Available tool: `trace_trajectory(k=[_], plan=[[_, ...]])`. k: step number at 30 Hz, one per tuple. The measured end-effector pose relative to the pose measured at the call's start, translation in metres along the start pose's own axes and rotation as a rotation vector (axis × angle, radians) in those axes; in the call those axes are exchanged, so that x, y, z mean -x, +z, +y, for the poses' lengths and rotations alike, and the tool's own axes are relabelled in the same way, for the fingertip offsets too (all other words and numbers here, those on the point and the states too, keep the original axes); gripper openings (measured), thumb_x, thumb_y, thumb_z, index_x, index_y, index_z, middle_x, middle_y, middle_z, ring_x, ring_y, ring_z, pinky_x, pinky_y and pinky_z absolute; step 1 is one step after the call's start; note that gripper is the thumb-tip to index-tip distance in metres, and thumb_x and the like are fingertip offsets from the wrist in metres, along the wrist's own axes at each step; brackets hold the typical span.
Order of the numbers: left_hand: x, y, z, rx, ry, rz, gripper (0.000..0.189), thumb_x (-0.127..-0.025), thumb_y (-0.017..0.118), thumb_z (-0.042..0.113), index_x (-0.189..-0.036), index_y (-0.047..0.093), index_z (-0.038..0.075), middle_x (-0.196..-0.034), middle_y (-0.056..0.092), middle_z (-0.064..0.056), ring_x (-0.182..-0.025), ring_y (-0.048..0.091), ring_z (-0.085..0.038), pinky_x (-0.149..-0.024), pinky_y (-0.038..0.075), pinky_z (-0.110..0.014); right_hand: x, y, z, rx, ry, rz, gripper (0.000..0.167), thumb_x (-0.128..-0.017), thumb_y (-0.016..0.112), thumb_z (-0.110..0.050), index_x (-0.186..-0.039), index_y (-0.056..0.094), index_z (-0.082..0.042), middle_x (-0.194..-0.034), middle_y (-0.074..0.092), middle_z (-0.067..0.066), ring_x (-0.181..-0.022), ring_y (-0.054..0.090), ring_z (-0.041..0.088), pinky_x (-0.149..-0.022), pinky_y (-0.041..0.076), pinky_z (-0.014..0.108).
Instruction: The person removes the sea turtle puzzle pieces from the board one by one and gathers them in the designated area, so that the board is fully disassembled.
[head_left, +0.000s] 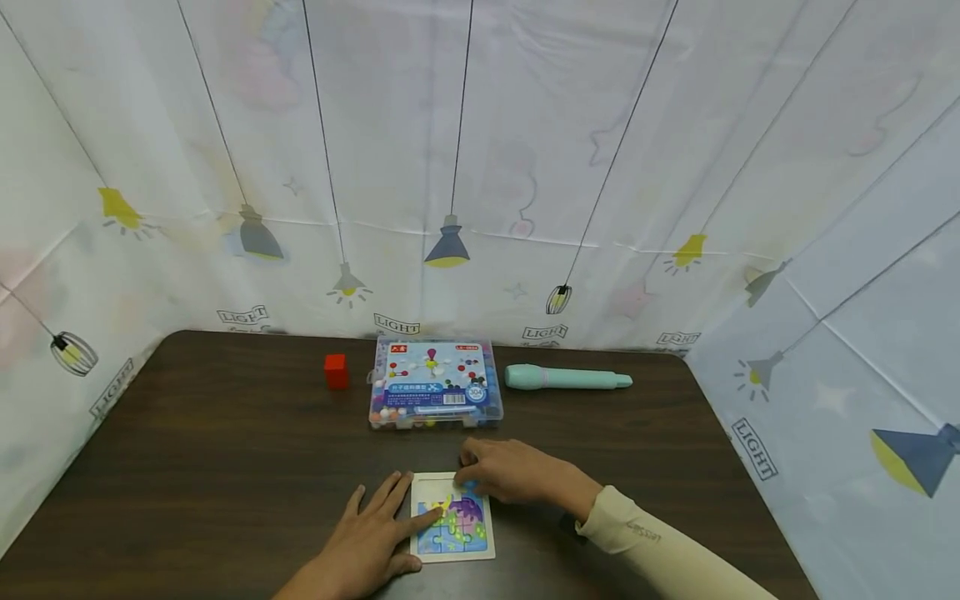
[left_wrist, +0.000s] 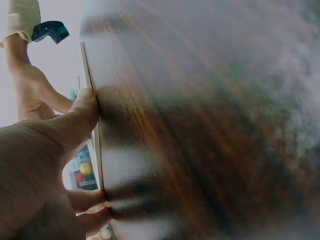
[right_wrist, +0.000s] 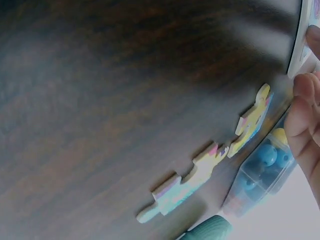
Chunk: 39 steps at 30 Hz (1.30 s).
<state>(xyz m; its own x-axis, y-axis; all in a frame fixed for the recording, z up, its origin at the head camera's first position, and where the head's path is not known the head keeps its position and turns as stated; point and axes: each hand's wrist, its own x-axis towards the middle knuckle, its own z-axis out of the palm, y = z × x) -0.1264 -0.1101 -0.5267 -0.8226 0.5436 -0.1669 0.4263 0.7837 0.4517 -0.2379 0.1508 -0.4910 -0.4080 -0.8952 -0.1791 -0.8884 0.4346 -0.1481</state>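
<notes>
A small jigsaw puzzle in a pale wooden tray point(head_left: 489, 542) lies near the table's front, its lower part filled with colourful pieces and its upper left bare. My left hand point(head_left: 367, 529) is spread at the tray's left side, index fingertip on the pieces and thumb by the lower left edge. At the upper right corner my right hand point(head_left: 517, 471), fingers curled, pinches a blue puzzle piece point(head_left: 471, 484), mostly covered by the fingertips. Two loose puzzle pieces, a larger one point(right_wrist: 185, 185) and a smaller one point(right_wrist: 254, 120), lie on the table in the right wrist view.
A clear plastic box point(head_left: 437, 383) of coloured balls with a printed label stands behind the tray. Left of it sits a red cube point(head_left: 337, 372); to its right lies a mint-green stick-shaped thing point(head_left: 566, 378). A lamp-patterned curtain point(head_left: 375, 167) borders the dark table point(head_left: 225, 467).
</notes>
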Motion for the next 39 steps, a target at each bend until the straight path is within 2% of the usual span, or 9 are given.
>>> trace_trajectory(k=[3, 7, 10, 13, 20, 27, 34, 36, 39], plan=[[0.001, 0.0, 0.0, 0.004, -0.006, -0.005, 0.064, -0.091, 0.069, 0.053, -0.151, 0.049, 0.043, -0.167, 0.022, -0.02, -0.151, 0.021, -0.046, -0.107, 0.018, -0.081, -0.001, -0.002, -0.002, 0.039, -0.025, 0.006, 0.033, -0.098, 0.072, -0.019, -0.129, 0.069, -0.028, -0.126, 0.057, -0.001, -0.101, 0.058, 0.008, -0.065, 0.049, 0.018], [0.001, -0.001, -0.001, 0.005, -0.007, -0.008, 0.064, -0.091, 0.069, 0.054, -0.151, 0.049, 0.044, -0.167, 0.022, -0.019, -0.151, 0.021, -0.045, -0.108, 0.017, -0.081, 0.0, -0.003, -0.004, 0.056, -0.04, 0.012, 0.031, -0.099, 0.07, -0.017, -0.129, 0.067, -0.024, -0.128, 0.06, -0.003, -0.107, 0.058, 0.011, -0.072, 0.052, 0.02], [0.001, -0.001, -0.001, -0.003, -0.006, -0.006, 0.064, -0.091, 0.068, 0.055, -0.151, 0.049, 0.044, -0.167, 0.023, -0.02, -0.151, 0.022, -0.045, -0.108, 0.018, -0.08, 0.001, -0.002, -0.005, 0.035, -0.041, 0.028, 0.029, -0.1, 0.069, -0.017, -0.127, 0.066, -0.022, -0.125, 0.063, -0.005, -0.104, 0.056, 0.01, -0.072, 0.05, 0.019], [0.002, -0.001, -0.001, -0.017, -0.002, 0.003, 0.064, -0.091, 0.069, 0.055, -0.151, 0.049, 0.044, -0.166, 0.025, -0.021, -0.15, 0.023, -0.045, -0.108, 0.02, -0.08, 0.002, -0.001, -0.007, -0.036, -0.021, 0.051, 0.026, -0.099, 0.069, -0.015, -0.125, 0.066, -0.02, -0.12, 0.063, -0.006, -0.1, 0.054, 0.009, -0.07, 0.047, 0.019], [0.003, -0.002, 0.0, -0.016, 0.007, 0.018, 0.064, -0.091, 0.07, 0.053, -0.151, 0.05, 0.042, -0.165, 0.025, -0.022, -0.15, 0.024, -0.045, -0.107, 0.021, -0.08, -0.002, 0.001, -0.004, -0.294, 0.01, 0.08, 0.02, -0.097, 0.067, -0.003, -0.113, 0.068, -0.016, -0.109, 0.062, -0.005, -0.097, 0.054, 0.006, -0.087, 0.051, 0.025], [0.005, -0.004, 0.002, -0.022, 0.013, 0.025, 0.064, -0.091, 0.071, 0.051, -0.15, 0.051, 0.041, -0.165, 0.026, -0.023, -0.15, 0.024, -0.046, -0.107, 0.021, -0.08, -0.004, 0.004, 0.002, -0.519, -0.025, 0.117, 0.023, -0.095, 0.064, 0.008, -0.108, 0.07, -0.01, -0.103, 0.064, -0.002, -0.092, 0.058, 0.007, -0.084, 0.052, 0.023], [0.005, -0.006, 0.004, -0.021, 0.017, 0.034, 0.064, -0.091, 0.072, 0.049, -0.15, 0.052, 0.039, -0.165, 0.026, -0.023, -0.15, 0.024, -0.046, -0.106, 0.022, -0.082, -0.002, 0.003, 0.006, -0.593, -0.033, 0.158, 0.017, -0.096, 0.065, 0.005, -0.104, 0.071, -0.008, -0.103, 0.067, -0.002, -0.092, 0.06, 0.005, -0.085, 0.053, 0.023], [0.005, -0.006, 0.004, -0.021, 0.014, 0.032, 0.064, -0.091, 0.072, 0.05, -0.15, 0.052, 0.04, -0.165, 0.026, -0.023, -0.15, 0.025, -0.046, -0.106, 0.022, -0.082, 0.001, 0.0, 0.007, -0.619, -0.013, 0.166, 0.014, -0.098, 0.064, 0.002, -0.105, 0.071, -0.008, -0.104, 0.067, -0.002, -0.094, 0.06, 0.006, -0.085, 0.053, 0.024], [0.005, -0.006, 0.005, -0.02, 0.013, 0.033, 0.064, -0.09, 0.072, 0.05, -0.15, 0.052, 0.04, -0.164, 0.026, -0.023, -0.15, 0.025, -0.045, -0.106, 0.022, -0.081, 0.012, -0.007, 0.01, -0.683, 0.051, 0.179, 0.01, -0.101, 0.063, -0.003, -0.108, 0.069, -0.007, -0.105, 0.067, -0.001, -0.09, 0.064, 0.011, -0.078, 0.057, 0.027]])
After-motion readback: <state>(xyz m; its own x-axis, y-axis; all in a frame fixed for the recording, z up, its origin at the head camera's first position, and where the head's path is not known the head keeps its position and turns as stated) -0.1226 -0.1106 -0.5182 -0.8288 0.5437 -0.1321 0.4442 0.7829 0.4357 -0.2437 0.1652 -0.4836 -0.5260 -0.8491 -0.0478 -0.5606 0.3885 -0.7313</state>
